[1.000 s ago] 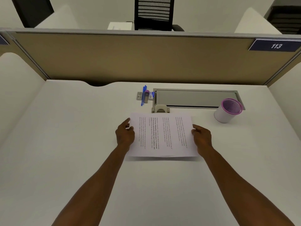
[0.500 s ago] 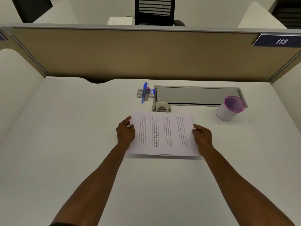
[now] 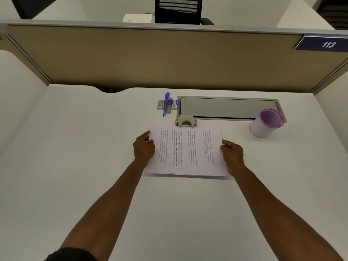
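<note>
Near the middle of the frame, the left hand (image 3: 144, 146) and right hand (image 3: 232, 154) hold the paper (image 3: 186, 151) with curled fingers (one hand on each side), just below the hole punch (image 3: 186, 121).

White laminate desk (image 3: 94, 166) bearing: beige metal hole punch (image 3: 186, 122), meeting the far edge of printed white paper sheets (image 3: 188, 151); blue plastic pen (image 3: 166, 104); purple-rimmed white cylindrical cup (image 3: 263, 127); recessed grey cable hatch (image 3: 227, 108).

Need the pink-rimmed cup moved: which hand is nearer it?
Right. The right hand pinches the paper edge nearest the pink-rimmed cup; the left hand holds the opposite edge, farther away.
</note>
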Demonstrator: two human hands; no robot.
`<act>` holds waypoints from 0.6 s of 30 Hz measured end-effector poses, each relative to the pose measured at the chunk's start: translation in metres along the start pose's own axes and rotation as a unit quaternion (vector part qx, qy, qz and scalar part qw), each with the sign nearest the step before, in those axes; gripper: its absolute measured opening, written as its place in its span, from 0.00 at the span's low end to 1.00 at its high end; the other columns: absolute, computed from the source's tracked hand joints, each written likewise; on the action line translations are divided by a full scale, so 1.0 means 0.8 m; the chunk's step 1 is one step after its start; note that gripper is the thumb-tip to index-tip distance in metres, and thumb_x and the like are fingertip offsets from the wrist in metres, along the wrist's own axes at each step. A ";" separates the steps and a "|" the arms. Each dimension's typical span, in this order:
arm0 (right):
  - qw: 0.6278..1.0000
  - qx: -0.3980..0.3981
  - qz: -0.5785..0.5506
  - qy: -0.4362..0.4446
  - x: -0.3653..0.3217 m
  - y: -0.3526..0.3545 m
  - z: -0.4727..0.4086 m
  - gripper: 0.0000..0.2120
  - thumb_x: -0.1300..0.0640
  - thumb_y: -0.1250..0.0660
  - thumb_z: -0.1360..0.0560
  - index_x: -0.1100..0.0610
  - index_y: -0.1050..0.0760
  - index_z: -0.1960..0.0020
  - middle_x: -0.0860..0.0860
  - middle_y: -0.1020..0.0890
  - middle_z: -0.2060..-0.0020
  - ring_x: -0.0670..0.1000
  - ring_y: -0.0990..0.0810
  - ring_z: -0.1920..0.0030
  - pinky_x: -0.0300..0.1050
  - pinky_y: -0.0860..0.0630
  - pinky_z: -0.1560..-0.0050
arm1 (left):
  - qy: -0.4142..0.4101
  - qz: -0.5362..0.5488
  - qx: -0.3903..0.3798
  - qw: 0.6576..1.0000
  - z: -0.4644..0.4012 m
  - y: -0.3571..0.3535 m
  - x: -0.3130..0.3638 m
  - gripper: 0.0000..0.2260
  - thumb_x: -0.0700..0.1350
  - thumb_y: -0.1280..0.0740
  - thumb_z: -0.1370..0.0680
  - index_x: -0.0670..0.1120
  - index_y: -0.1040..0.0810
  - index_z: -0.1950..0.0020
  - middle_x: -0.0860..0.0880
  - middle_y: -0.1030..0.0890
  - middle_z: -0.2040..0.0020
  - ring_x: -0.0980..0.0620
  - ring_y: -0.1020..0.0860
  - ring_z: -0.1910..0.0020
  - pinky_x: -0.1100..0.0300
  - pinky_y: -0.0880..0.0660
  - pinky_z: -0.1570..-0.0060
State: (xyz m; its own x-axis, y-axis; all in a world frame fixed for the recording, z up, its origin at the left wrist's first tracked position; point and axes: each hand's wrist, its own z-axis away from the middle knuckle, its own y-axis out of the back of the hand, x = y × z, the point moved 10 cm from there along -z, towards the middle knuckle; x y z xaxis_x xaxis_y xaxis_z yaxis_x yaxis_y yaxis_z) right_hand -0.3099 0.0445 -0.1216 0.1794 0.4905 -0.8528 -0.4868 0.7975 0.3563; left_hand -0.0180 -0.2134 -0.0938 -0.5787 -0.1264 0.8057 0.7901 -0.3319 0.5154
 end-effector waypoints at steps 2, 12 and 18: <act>1.000 -0.003 0.000 0.001 -0.001 -0.002 -0.001 0.13 0.60 0.36 0.21 0.55 0.20 0.39 0.52 0.18 0.41 0.54 0.20 0.49 0.48 0.24 0.44 | -0.002 -0.003 0.001 1.000 -0.002 0.001 0.001 0.19 0.38 0.36 0.19 0.46 0.27 0.28 0.44 0.23 0.35 0.46 0.23 0.38 0.53 0.29 0.34; 0.999 -0.002 0.034 0.021 -0.012 -0.003 -0.006 0.13 0.60 0.37 0.22 0.55 0.20 0.40 0.54 0.18 0.41 0.56 0.19 0.47 0.55 0.23 0.39 | -0.025 -0.021 -0.003 0.999 -0.009 -0.004 0.012 0.19 0.38 0.36 0.19 0.45 0.28 0.27 0.43 0.24 0.33 0.44 0.23 0.37 0.49 0.28 0.33; 0.992 0.005 0.106 0.064 -0.039 -0.004 -0.005 0.14 0.62 0.38 0.23 0.55 0.19 0.41 0.53 0.17 0.43 0.54 0.19 0.49 0.52 0.22 0.42 | -0.059 -0.074 0.003 0.996 -0.015 -0.006 0.023 0.21 0.37 0.36 0.20 0.43 0.30 0.27 0.42 0.24 0.33 0.44 0.23 0.36 0.51 0.29 0.32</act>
State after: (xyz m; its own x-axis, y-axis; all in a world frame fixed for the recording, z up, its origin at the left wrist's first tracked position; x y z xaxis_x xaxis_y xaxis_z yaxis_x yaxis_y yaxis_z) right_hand -0.3172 0.0255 -0.0977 -0.0363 0.5999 -0.7992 -0.4930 0.6849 0.5365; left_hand -0.0347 -0.2256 -0.0853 -0.6609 0.0343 0.7497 0.6998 -0.3327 0.6321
